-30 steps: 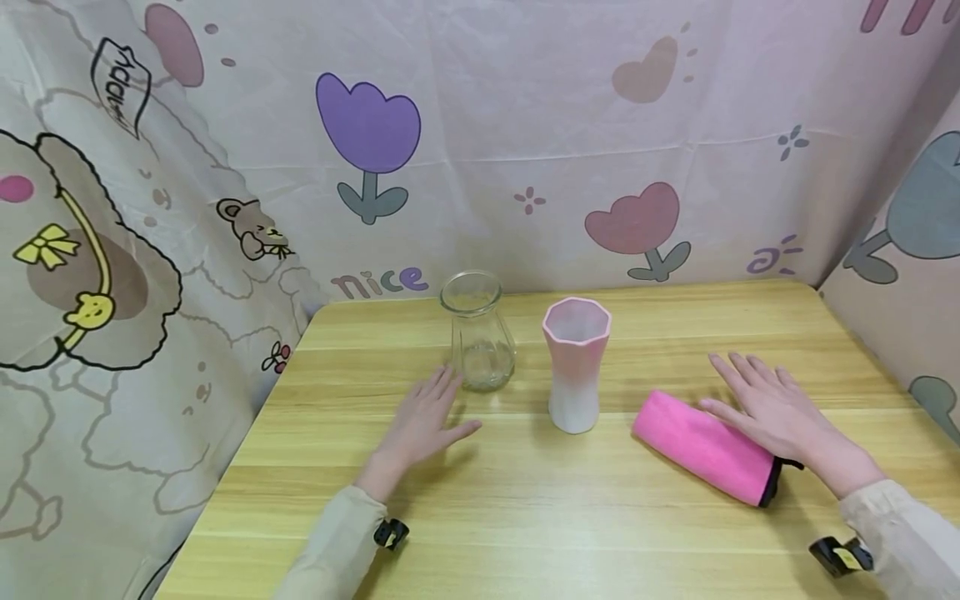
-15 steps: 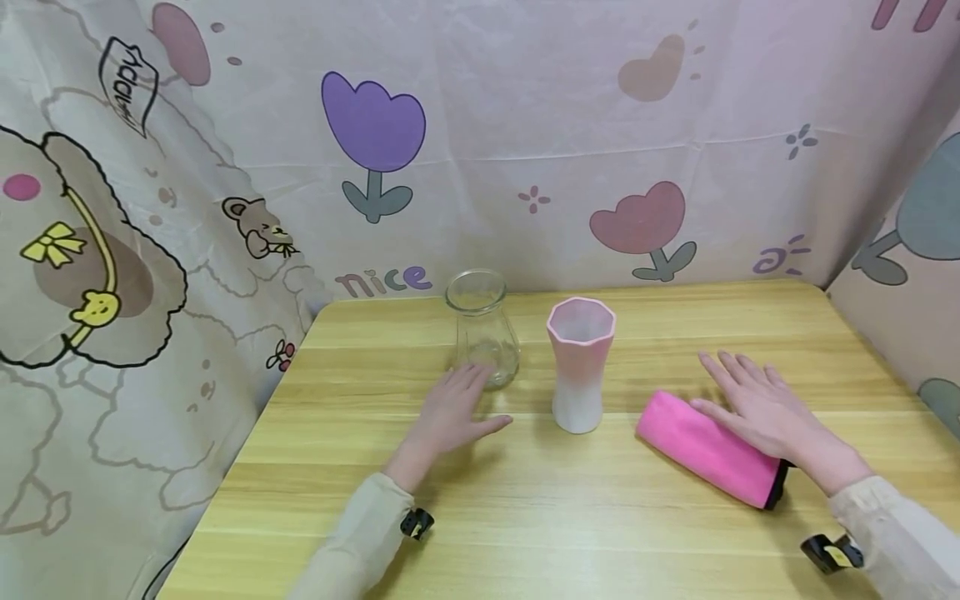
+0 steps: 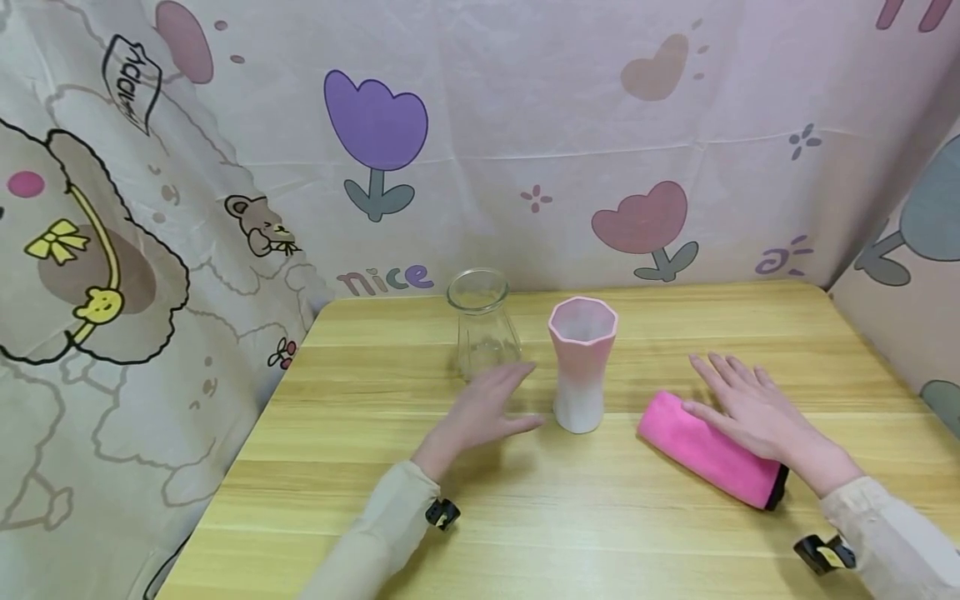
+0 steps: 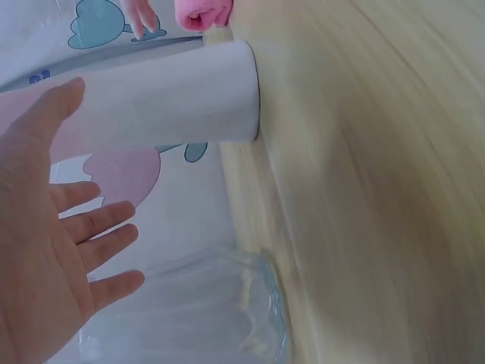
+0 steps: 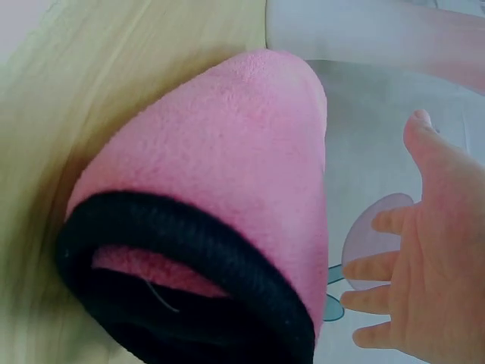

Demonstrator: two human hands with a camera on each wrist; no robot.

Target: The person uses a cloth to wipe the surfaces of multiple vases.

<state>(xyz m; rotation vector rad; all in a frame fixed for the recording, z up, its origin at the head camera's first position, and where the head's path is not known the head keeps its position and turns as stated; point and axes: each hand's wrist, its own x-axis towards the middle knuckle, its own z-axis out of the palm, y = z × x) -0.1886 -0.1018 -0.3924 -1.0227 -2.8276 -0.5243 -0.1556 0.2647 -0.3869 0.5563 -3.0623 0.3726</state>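
Note:
A vase (image 3: 579, 379), pink at the top and fading to white, stands upright near the middle of the table. My left hand (image 3: 483, 410) hovers just left of it, thumb spread from straight fingers, holding nothing. Behind that hand stands a clear glass vase (image 3: 483, 333), its lower part partly hidden in the head view. In the left wrist view the pink-and-white vase (image 4: 174, 98) lies beyond the thumb, apart from it. On the right, a rolled pink towel (image 3: 708, 450) with black edging lies on the table. Above its far side my right hand (image 3: 757, 412) is spread and holds nothing.
The wooden table (image 3: 562, 525) runs back to a printed cloth backdrop (image 3: 495, 108). Another cloth (image 3: 135, 333) hangs along the left side. Black wrist cameras (image 3: 442, 514) sit at both sleeves.
My left hand has moved right, from beside the glass vase toward the pink-and-white vase. The right hand has shifted slightly left over the towel. The objects stay put.

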